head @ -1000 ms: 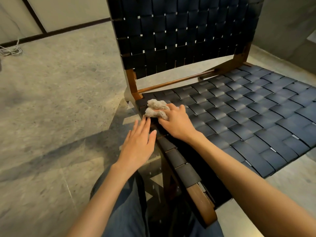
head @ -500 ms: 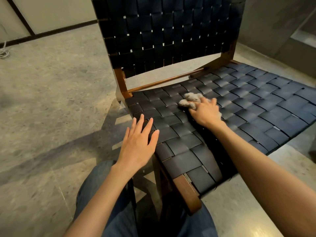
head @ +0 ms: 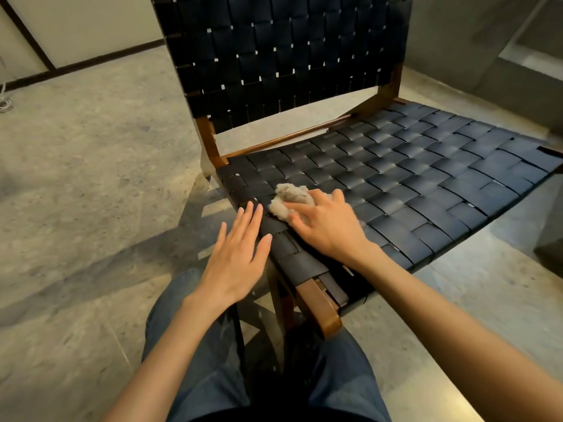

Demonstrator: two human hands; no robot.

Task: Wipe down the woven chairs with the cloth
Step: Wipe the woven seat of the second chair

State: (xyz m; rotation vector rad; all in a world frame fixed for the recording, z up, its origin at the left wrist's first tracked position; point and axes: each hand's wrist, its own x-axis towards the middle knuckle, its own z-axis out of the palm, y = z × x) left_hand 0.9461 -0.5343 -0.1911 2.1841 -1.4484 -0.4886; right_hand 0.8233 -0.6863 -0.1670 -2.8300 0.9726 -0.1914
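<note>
I count one cloth [head: 289, 199], a pale, fuzzy wad lying on the near left part of the seat [head: 411, 178], close to its left edge. My right hand [head: 327, 226] covers the cloth's right half, its fingers [head: 297, 205] bent over the wad and grasping it against the weave; how much cloth lies under the palm I cannot tell. My left hand [head: 237, 257] is just beside it, flat on the seat's left edge, fingers [head: 248, 217] straight and released, gripping nothing.

One chair is in view, though the task speaks of several. Its dark woven backrest [head: 289, 56] stands upright behind the seat, the top cut off by the picture's upper edge. The seat's far right corner runs out at the right side, where the picture blurs. The brown wooden frame [head: 323, 309] shows at the near corner and along the rear rail; the legs are mostly hidden under the weave.

Two knees in blue jeans [head: 213, 360] sit either side of that near corner. All around is speckled grey floor [head: 91, 178], with one pale cord [head: 4, 99] half cut off at the left edge.
</note>
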